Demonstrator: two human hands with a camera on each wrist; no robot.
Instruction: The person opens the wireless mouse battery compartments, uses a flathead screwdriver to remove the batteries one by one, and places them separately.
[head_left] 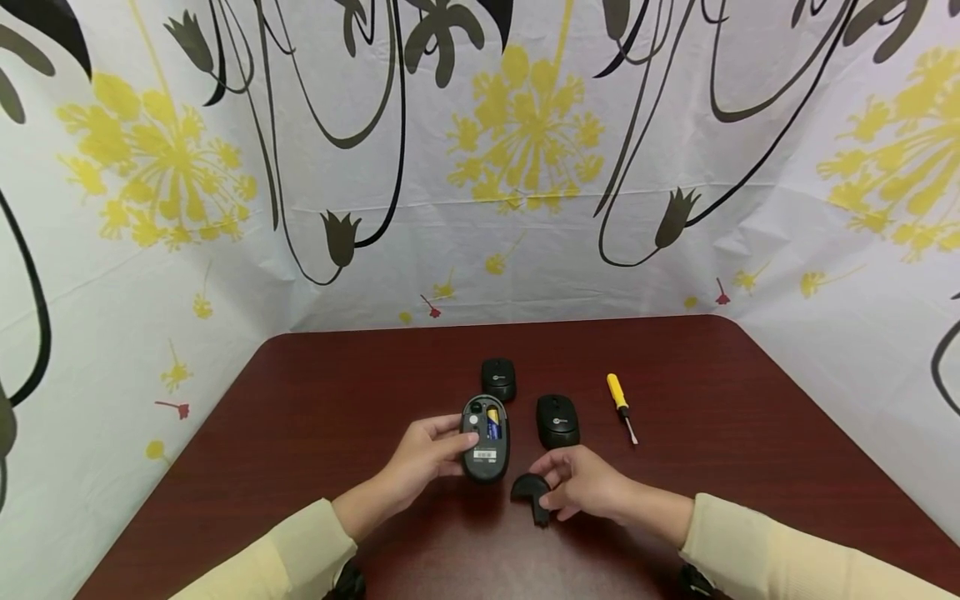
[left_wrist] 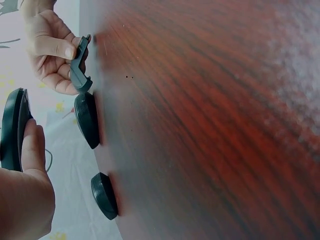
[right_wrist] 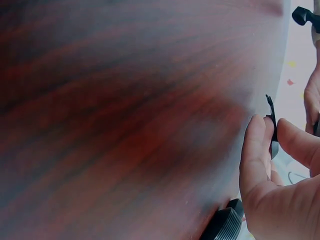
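My left hand [head_left: 430, 461] grips a black computer mouse [head_left: 486, 467], its underside facing me in the head view. A blue and yellow battery [head_left: 493, 422] lies in the mouse's uncovered battery slot, and the thumb presses on the underside near it. Between the thumb and fingers of my right hand [head_left: 587, 483] is a black T-shaped battery cover [head_left: 538, 498], held apart from the mouse, to its right. The left wrist view shows the cover [left_wrist: 80, 67] from its edge, pinched above the table.
Two more black mice stand upright on the dark red table [head_left: 360, 383]: one mouse [head_left: 498, 377] behind the held one, another mouse [head_left: 557, 421] just beyond my right hand. A yellow-handled screwdriver [head_left: 618, 396] lies farther right. Patterned white cloth [head_left: 510, 275] hangs around the table.
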